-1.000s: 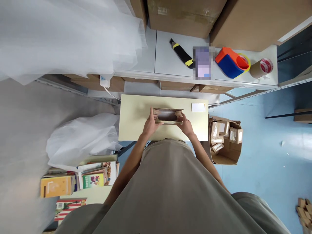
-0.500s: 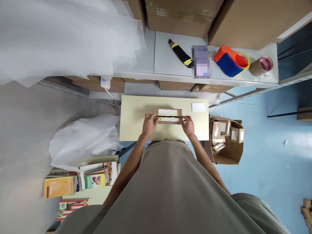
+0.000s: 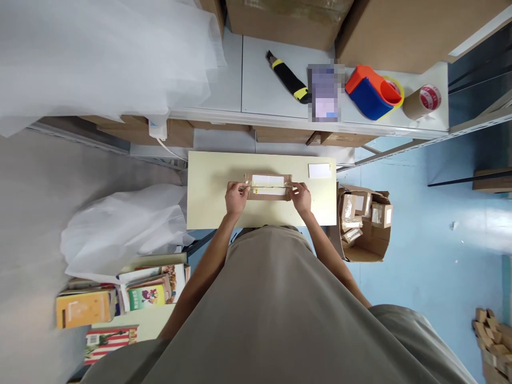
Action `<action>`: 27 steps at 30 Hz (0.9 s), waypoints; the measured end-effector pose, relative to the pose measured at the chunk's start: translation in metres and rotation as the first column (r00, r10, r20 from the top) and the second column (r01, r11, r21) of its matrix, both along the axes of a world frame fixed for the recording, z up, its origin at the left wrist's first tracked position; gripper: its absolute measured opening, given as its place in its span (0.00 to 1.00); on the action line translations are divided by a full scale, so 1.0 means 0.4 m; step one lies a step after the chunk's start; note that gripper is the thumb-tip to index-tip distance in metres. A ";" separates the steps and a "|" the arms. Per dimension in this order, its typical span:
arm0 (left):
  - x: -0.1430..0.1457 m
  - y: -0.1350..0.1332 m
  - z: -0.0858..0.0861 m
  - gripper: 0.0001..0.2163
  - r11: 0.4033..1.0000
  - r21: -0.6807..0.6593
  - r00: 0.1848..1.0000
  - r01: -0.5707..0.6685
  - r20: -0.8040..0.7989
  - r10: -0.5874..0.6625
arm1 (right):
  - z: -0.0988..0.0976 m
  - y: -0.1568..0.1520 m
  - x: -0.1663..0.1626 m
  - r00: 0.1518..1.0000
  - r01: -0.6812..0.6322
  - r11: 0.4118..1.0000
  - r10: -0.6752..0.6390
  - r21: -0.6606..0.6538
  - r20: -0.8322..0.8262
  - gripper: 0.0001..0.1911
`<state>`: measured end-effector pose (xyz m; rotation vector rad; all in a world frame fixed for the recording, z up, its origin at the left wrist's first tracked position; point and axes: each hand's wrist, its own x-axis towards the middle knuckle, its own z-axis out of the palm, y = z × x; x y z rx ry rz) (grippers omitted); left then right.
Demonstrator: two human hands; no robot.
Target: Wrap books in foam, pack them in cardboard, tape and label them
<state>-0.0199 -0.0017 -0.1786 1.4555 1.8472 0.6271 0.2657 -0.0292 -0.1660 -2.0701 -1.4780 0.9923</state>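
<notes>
A small flat brown cardboard box (image 3: pixel 268 186) with white labels on its flaps lies on the pale yellow table (image 3: pixel 212 197). My left hand (image 3: pixel 236 197) grips the box's left end with curled fingers. My right hand (image 3: pixel 301 196) pinches its right end. Both flaps are folded down and meet along the middle seam. A white card (image 3: pixel 319 170) lies on the table to the right of the box.
A grey shelf (image 3: pixel 260 90) behind the table holds a black-and-yellow knife (image 3: pixel 287 79), a red and blue tape dispenser (image 3: pixel 374 93) and a tape roll (image 3: pixel 424 101). An open carton (image 3: pixel 362 224) of small boxes stands at right. White plastic bags (image 3: pixel 120 229) and books (image 3: pixel 120 298) lie left.
The box stood open a second ago, showing its inside. Its flaps have since been folded shut and pressed flat, and my hands moved to its two ends.
</notes>
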 end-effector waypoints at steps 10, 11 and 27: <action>-0.004 0.024 -0.047 0.13 0.930 -0.245 0.878 -0.274 0.331 0.346 | -0.063 0.012 0.023 0.880 0.253 0.961 -0.278 -0.114 -0.385 0.19; -0.005 0.023 -0.049 0.15 0.914 -0.280 0.831 -0.294 0.398 0.389 | -0.070 0.013 0.025 0.844 0.279 0.951 -0.310 -0.136 -0.438 0.21; -0.006 0.019 0.016 0.08 0.974 -0.100 0.960 -0.201 0.180 0.217 | -0.035 0.021 0.037 0.870 0.188 0.980 -0.194 -0.058 -0.454 0.26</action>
